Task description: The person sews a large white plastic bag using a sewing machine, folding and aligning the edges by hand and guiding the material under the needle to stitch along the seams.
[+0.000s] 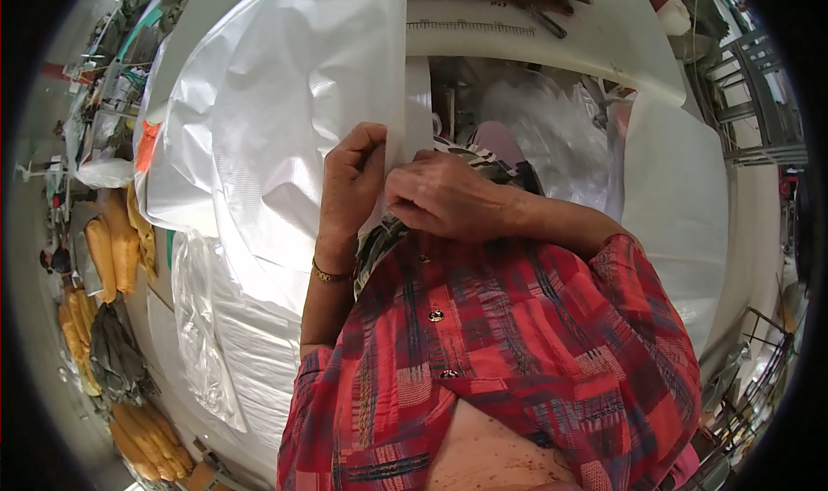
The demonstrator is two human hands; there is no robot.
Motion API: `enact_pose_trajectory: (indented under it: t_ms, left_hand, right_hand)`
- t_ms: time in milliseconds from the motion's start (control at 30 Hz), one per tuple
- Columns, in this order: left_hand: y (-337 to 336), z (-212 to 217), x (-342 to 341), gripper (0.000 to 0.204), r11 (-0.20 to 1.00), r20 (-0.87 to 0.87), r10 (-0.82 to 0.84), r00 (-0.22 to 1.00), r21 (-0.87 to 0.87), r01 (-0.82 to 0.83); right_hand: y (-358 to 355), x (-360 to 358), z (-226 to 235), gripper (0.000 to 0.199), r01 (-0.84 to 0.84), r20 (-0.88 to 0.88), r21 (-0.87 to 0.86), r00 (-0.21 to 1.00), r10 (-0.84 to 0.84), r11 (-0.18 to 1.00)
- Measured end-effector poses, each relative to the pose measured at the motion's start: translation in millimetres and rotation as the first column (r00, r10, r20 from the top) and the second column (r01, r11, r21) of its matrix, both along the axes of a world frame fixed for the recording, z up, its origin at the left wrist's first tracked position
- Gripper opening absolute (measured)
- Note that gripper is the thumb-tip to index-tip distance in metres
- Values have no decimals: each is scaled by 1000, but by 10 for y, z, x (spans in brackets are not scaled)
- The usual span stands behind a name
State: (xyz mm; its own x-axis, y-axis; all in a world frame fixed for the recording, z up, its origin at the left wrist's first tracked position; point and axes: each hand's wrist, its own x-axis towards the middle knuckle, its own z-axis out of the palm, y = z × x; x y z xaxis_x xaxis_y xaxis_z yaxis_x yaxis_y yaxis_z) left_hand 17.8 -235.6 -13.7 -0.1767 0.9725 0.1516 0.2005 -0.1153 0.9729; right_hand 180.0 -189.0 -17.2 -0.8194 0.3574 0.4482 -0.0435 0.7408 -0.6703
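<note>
A large white plastic sheet (267, 77) spreads over the left side of the work area and reaches the person's lap, its right edge running almost straight down to the two hands. The sheet is glossy and slightly see-through, with a fine woven-looking grid showing where light crosses it; soft dents and creases break its surface into bright patches and grey shadows, and its outer left side bends in a broad curve. The left hand (352, 182) is closed in a pinch on the sheet's edge, thumb against the curled fingers. The right hand (444, 193) is just beside it, knuckles up and fingers folded in at the same edge; its fingertips are hidden, so I cannot tell whether it grips the plastic. Beyond the hands, a pale tabletop (621, 47) carries a line of ruler marks (470, 27) with a slim dark tool (548, 22) near its right end. Crumpled clear film (556, 141) lies right of the hands, and more clear plastic (203, 327) hangs in shiny wrinkles at the lower left, near some yellow gloves (121, 241).
</note>
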Motion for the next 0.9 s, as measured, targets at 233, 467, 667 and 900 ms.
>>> enact_pose_trajectory:
  t_ms: [233,467,667,900]
  left_hand:
    - [-37,-96,-106,7,999,271,36,962,-27,-30]
    - [-108,413,-498,11,976,-28,217,976,36,-216]
    - [-13,1453,-554,7,997,-409,-20,912,56,47]
    - [10,1092,-490,6,930,-922,-262,285,-162,330]
  right_hand:
    - [-35,-39,45,15,-172,95,131,982,160,976]
    - [688,-552,-957,53,604,-425,109,746,-512,789]
    - [445,-2099,-655,42,-453,-380,-267,861,338,851]
    - [332,-2042,-790,37,-334,-213,-396,940,268,855]
